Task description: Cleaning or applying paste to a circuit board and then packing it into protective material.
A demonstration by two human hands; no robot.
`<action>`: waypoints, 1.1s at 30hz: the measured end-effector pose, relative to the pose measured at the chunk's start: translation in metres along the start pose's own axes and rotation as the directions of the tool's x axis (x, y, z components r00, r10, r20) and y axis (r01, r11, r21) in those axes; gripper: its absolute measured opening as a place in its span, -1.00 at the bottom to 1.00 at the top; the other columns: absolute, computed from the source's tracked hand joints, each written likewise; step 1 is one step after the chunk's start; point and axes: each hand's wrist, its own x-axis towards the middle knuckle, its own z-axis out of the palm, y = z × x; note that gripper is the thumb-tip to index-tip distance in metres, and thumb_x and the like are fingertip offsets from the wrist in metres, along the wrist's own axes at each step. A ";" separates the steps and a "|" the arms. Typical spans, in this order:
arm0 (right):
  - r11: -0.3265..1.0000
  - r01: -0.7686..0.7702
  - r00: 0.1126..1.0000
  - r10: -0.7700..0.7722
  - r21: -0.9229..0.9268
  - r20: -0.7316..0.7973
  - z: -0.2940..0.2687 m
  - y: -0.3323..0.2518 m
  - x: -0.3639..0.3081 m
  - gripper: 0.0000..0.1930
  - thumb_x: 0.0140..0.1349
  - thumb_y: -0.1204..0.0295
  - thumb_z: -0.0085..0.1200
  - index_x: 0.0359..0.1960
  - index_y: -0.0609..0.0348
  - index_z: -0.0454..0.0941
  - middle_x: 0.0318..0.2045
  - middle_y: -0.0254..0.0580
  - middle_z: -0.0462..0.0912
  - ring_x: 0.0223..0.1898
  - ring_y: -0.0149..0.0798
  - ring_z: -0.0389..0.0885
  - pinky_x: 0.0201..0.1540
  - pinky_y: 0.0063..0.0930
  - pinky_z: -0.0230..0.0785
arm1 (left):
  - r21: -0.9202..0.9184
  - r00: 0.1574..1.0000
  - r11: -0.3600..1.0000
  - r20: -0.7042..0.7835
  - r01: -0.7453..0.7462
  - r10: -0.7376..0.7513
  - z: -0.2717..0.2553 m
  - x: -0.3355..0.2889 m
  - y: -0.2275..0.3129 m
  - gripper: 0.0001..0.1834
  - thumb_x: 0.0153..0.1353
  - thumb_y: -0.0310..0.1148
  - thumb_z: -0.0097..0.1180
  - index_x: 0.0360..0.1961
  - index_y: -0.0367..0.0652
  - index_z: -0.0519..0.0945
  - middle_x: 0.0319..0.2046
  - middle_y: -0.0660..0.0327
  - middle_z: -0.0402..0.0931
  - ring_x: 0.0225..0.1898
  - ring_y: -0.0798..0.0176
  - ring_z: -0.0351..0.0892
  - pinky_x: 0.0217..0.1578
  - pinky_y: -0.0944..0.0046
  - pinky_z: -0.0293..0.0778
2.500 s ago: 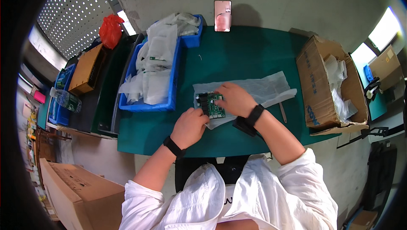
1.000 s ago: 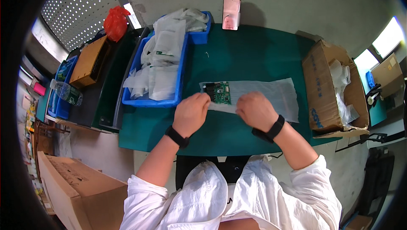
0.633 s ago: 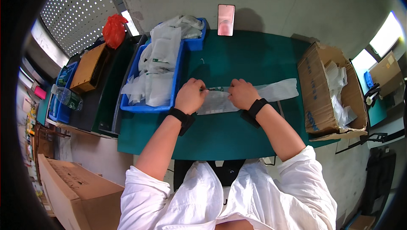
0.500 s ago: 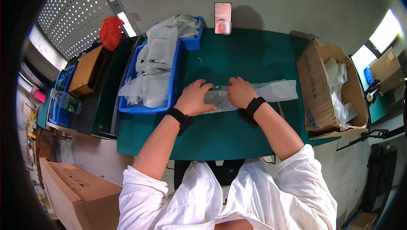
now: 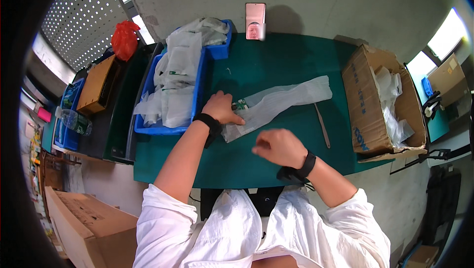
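A long translucent white packing sleeve lies slantwise across the green table. At its left end a small green circuit board shows partly, beside the fingers of my left hand. That hand is closed on this end of the sleeve, its thumb pressing the film and its fingers at the board's left edge. My right hand is apart from the sleeve, nearer to me, with its fingers curled in. I see nothing in it, though its palm is hidden. A thin light-coloured flat tool lies right of the sleeve.
Left of my hands stands a blue bin with wrapped boards, another blue bin behind it. An open cardboard box with wrapping stands on the right. A pink phone leans on the wall. A bottle lies far left.
My right hand has left the sleeve and come toward me, its fingers curling. The sleeve has swung, its right end now farther away, and more of the flat tool shows. My left hand stays at the left end.
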 end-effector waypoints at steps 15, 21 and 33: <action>-0.078 -0.092 0.939 0.324 0.993 0.113 0.038 0.032 0.012 -0.61 0.40 0.30 -0.07 0.13 0.33 0.35 0.05 -0.07 0.55 0.05 -0.14 0.57 0.14 -0.20 0.43 | -0.514 0.993 0.851 0.099 0.110 -0.068 0.013 -0.109 -0.006 -0.27 -0.18 -0.08 0.50 -0.10 -0.41 0.51 -0.23 -0.09 0.59 -0.18 0.04 0.61 -0.14 0.17 0.48; -0.199 0.042 0.851 0.521 0.979 0.070 0.028 0.059 0.019 -0.64 0.46 0.36 -0.26 0.16 0.32 0.35 0.10 -0.07 0.53 0.10 -0.12 0.54 0.19 -0.19 0.37 | -0.599 0.995 0.794 0.069 0.098 -0.071 0.023 -0.140 -0.028 -0.31 -0.12 -0.09 0.48 -0.11 -0.39 0.50 -0.29 0.01 0.58 -0.26 0.16 0.57 -0.20 0.21 0.48; 0.135 0.163 0.986 -0.039 0.977 -0.159 -0.012 -0.027 -0.029 -0.74 0.40 0.40 0.01 -0.05 0.38 0.57 -0.13 -0.23 0.66 -0.10 -0.35 0.60 0.01 -0.42 0.42 | -0.890 0.991 0.437 0.095 0.129 -0.100 0.052 -0.115 -0.006 -0.51 0.07 -0.27 0.35 -0.08 -0.34 0.46 -0.33 0.13 0.56 -0.38 0.30 0.58 -0.42 0.30 0.53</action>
